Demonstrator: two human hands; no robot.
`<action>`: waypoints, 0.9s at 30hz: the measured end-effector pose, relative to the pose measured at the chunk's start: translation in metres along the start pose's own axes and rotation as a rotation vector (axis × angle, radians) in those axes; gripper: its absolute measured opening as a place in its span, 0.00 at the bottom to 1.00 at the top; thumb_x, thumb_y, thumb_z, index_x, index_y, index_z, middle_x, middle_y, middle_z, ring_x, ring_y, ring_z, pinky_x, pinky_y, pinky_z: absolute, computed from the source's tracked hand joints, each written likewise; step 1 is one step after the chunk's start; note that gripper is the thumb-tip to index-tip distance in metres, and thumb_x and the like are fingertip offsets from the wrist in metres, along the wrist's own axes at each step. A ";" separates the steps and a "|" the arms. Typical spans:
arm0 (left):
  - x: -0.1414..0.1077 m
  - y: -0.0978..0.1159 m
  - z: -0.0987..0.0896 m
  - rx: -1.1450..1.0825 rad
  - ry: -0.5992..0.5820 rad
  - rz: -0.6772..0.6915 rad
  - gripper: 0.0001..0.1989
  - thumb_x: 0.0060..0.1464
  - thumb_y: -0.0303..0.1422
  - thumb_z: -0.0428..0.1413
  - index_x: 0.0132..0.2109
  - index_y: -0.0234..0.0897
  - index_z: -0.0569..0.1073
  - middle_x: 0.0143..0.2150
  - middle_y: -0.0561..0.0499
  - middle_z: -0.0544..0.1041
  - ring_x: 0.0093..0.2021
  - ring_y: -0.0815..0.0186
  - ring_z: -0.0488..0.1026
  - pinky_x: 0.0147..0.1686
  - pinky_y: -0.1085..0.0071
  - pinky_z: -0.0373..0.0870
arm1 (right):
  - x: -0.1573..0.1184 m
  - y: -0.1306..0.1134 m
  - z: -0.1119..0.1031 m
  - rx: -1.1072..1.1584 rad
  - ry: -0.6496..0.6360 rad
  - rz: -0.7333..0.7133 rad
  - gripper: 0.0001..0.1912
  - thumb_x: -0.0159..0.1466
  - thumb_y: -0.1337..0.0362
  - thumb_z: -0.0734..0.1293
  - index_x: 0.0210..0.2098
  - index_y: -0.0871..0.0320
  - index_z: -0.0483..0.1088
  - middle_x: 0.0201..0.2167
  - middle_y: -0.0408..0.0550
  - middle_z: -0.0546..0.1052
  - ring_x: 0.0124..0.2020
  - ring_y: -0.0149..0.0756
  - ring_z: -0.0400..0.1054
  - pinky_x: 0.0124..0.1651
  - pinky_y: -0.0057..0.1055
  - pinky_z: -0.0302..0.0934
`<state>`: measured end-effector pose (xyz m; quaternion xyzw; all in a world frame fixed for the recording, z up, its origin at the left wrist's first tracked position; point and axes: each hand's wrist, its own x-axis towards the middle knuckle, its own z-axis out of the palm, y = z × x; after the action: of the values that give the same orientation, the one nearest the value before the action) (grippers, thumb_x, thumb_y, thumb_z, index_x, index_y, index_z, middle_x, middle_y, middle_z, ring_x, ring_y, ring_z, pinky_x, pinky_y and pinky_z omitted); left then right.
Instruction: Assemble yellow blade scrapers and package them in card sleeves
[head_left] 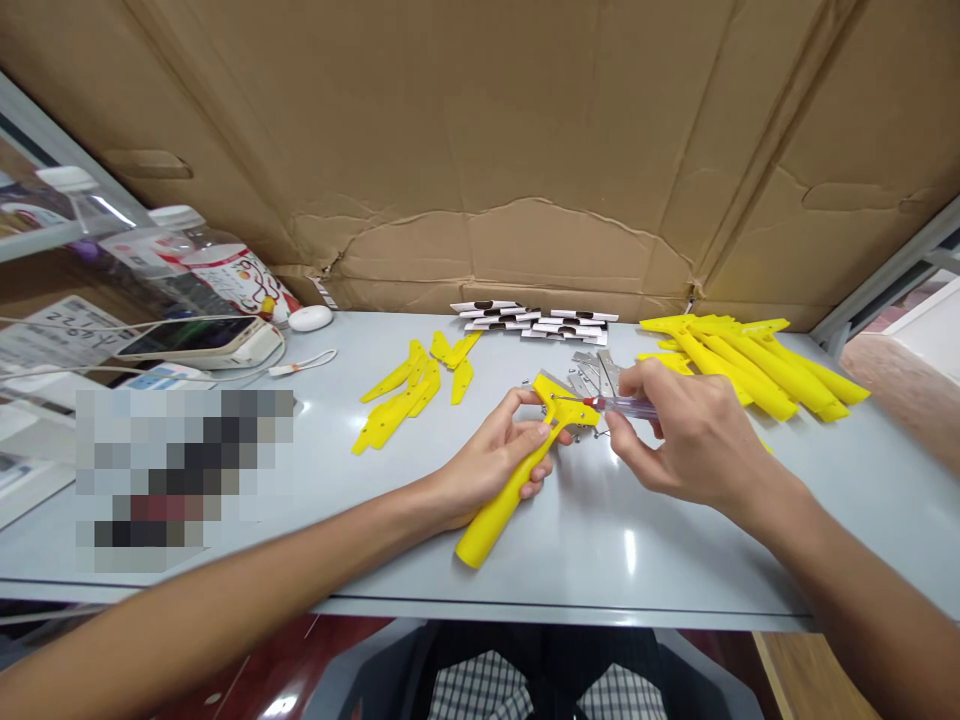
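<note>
My left hand (491, 460) is shut around the handle of a yellow plastic scraper (501, 510), whose wide head points up and to the right. My right hand (694, 430) pinches a small screwdriver (626, 406) with a clear handle and red collar, its thin shaft reaching the scraper head. Several steel blades (592, 372) and small screws lie just behind the head. Flat yellow plastic pieces (401, 400) lie left of my hands. A heap of yellow scraper handles (750, 365) lies to the right.
A stack of black-and-white paper packets (532, 322) stands at the back of the grey table (600, 550), against a cardboard sheet (480, 130). A phone (187, 340), white mouse (310, 318), plastic bottle (225, 270) and papers lie at the left. A pixelated patch hides part of the table.
</note>
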<state>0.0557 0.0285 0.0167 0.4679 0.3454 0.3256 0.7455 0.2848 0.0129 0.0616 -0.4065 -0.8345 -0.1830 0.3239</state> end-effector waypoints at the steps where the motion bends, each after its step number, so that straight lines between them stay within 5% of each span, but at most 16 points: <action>1: 0.000 0.000 0.000 -0.002 -0.001 -0.001 0.16 0.67 0.39 0.59 0.52 0.44 0.59 0.44 0.49 0.77 0.25 0.76 0.66 0.22 0.77 0.62 | 0.000 -0.001 0.000 0.020 -0.001 -0.012 0.05 0.68 0.63 0.66 0.37 0.57 0.67 0.26 0.41 0.77 0.19 0.28 0.66 0.26 0.30 0.51; 11: 0.001 -0.001 -0.001 0.017 -0.009 0.001 0.16 0.68 0.40 0.58 0.53 0.44 0.59 0.44 0.48 0.77 0.24 0.76 0.66 0.22 0.77 0.62 | -0.002 0.005 0.004 -0.120 0.068 -0.012 0.15 0.73 0.57 0.66 0.31 0.56 0.70 0.14 0.36 0.67 0.15 0.29 0.60 0.24 0.31 0.44; 19: 0.002 -0.001 -0.002 -0.007 0.000 0.002 0.16 0.67 0.39 0.59 0.52 0.44 0.59 0.47 0.47 0.77 0.25 0.76 0.67 0.22 0.77 0.62 | 0.000 -0.001 0.001 -0.008 -0.014 0.004 0.03 0.68 0.64 0.66 0.37 0.57 0.68 0.29 0.41 0.79 0.19 0.27 0.64 0.26 0.31 0.50; 27: 0.000 0.000 0.000 0.011 0.004 -0.008 0.16 0.67 0.39 0.59 0.52 0.45 0.59 0.40 0.51 0.77 0.22 0.76 0.65 0.22 0.76 0.62 | -0.002 0.005 0.003 -0.124 0.079 -0.012 0.13 0.72 0.56 0.67 0.34 0.57 0.72 0.16 0.38 0.71 0.18 0.30 0.65 0.25 0.32 0.50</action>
<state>0.0558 0.0286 0.0169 0.4701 0.3502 0.3217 0.7435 0.2889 0.0168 0.0580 -0.4131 -0.8106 -0.2521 0.3296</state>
